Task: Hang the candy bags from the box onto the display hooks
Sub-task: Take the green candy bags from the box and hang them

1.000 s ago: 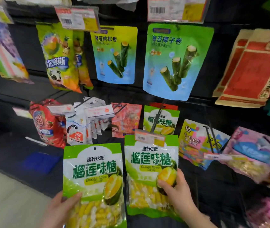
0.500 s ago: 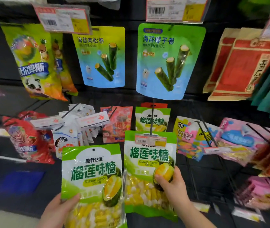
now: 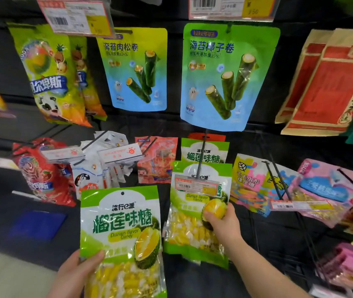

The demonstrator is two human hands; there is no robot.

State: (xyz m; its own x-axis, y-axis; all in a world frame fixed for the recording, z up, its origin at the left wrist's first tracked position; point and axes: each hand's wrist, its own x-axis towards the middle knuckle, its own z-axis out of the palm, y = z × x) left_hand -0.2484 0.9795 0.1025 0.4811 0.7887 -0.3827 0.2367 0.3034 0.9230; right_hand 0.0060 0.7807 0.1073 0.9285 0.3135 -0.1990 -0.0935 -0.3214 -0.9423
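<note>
Head view of a shop display with hooks. The left grip is closed on the lower left edge of a green durian candy bag, thumb on the front; the bag rises upright above the grip, its punched hang hole showing at the top, clear of any hook. The right grip is closed on a second durian bag, thumb pressed on the printed fruit at the bag's right side (the fingers behind are hidden). This bag extends up and to the left of the grip; its top lies under a black display hook, and the hook's price tag sits across the bag's front. Whether the hole is threaded on the hook cannot be told. A third durian bag hangs farther back on the same hook. The two held bags stand side by side, near but apart.

Surroundings: two blue-green seaweed roll pouches hang above; yellow lollipop bags upper left; red-and-tan packets upper right; white sachets and a peach bag to the left of the hook; pink bags to its right.
</note>
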